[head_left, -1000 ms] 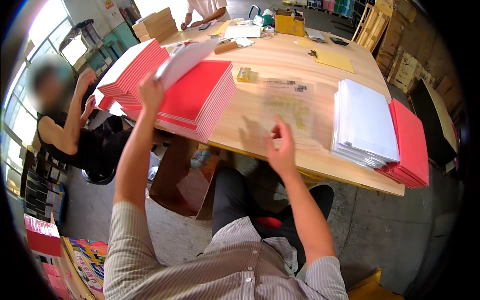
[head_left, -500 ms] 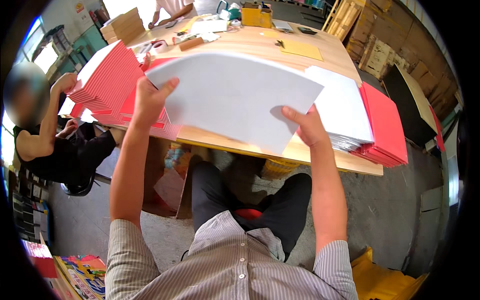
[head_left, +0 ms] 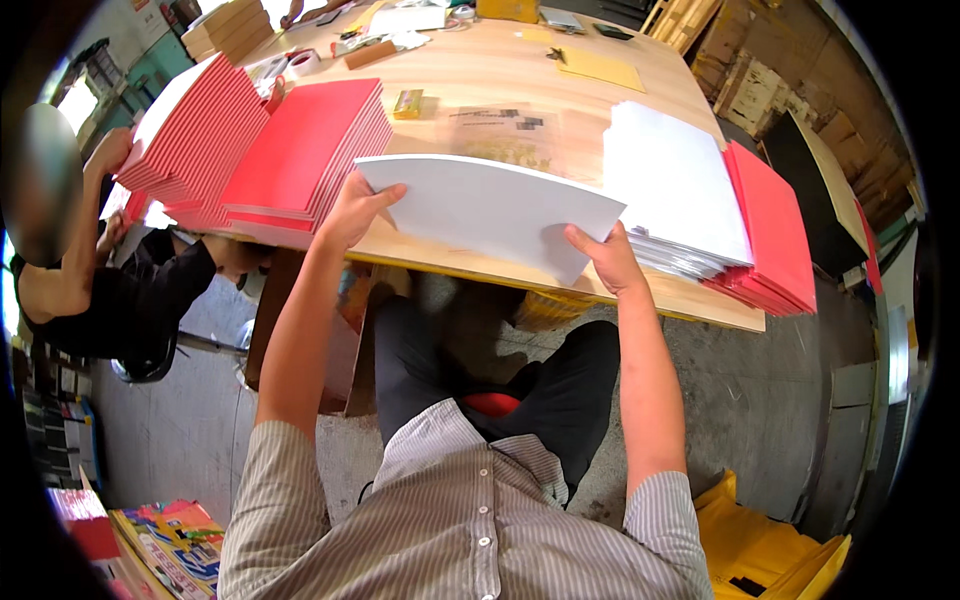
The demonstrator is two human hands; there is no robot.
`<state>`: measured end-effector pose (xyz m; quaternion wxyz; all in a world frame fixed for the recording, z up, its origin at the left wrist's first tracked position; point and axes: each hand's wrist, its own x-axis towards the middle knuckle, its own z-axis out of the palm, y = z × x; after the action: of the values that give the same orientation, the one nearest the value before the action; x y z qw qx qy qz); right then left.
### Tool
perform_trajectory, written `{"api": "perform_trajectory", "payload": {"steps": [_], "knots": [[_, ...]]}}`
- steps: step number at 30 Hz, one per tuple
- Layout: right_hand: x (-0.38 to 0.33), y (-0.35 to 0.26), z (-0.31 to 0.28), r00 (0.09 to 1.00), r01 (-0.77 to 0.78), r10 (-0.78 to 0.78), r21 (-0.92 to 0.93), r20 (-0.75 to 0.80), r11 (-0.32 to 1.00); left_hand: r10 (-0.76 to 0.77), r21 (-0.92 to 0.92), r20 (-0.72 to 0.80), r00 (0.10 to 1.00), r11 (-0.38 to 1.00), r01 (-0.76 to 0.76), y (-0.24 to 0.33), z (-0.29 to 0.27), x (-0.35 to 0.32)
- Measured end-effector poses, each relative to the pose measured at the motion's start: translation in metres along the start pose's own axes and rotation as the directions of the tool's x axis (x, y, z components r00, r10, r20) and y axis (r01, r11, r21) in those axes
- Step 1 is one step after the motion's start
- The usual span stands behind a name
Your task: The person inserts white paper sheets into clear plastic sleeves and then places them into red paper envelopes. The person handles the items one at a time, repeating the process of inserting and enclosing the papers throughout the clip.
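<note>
My left hand pinches the left end of a white paper stack, thumb on top. At its right end my right hand grips it the same way. The paper is tilted and slightly bowed above the front edge of the wooden table. Close by my left hand stands a pile of red-covered pads with striped red and white edges. To the right of my right hand lies a pile of white sheets, beside a pile of red covers.
Another red pile stands farther left, where a seated person touches it. A small yellow box, a clear plastic bag and a yellow sheet lie behind the held paper. A yellow bag is at lower right.
Both hands have brought the white paper lower and nearer the table, and its left end has shifted right. The red pile, small yellow box and plastic bag behind it now show.
</note>
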<state>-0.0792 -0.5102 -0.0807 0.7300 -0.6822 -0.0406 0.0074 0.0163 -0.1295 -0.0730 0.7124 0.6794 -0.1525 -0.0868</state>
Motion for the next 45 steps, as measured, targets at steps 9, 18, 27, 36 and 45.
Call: {"api": "perform_trajectory", "payload": {"steps": [9, 18, 27, 36, 45], "knots": [[-0.002, 0.023, 0.005, 1.000, -0.024, 0.024, -0.055, -0.010, 0.998, 0.051, 0.016, -0.036, 0.998, 0.999, -0.050, -0.019, 0.012, -0.006], [-0.125, 0.032, 0.011, 0.985, 0.130, -0.156, -0.293, -0.068, 0.947, 0.065, 0.204, 0.100, 0.993, 0.975, -0.084, 0.046, 0.040, -0.060], [-0.252, 0.082, 0.038, 0.912, 0.018, 0.146, 0.393, -0.383, 0.919, -0.474, 0.349, 0.387, 0.791, 0.869, 0.350, -0.011, 0.094, -0.069], [-0.301, 0.094, 0.019, 0.782, 0.020, 0.296, 0.497, -0.548, 0.868, 0.393, 0.846, 0.408, 0.824, 0.175, -0.503, -0.072, 0.111, 0.042], [-0.284, 0.090, 0.038, 0.722, 0.071, 0.375, 0.602, -0.581, 0.795, 0.033, 0.878, 0.472, 0.881, 0.080, -0.473, -0.066, 0.120, 0.042]]}}
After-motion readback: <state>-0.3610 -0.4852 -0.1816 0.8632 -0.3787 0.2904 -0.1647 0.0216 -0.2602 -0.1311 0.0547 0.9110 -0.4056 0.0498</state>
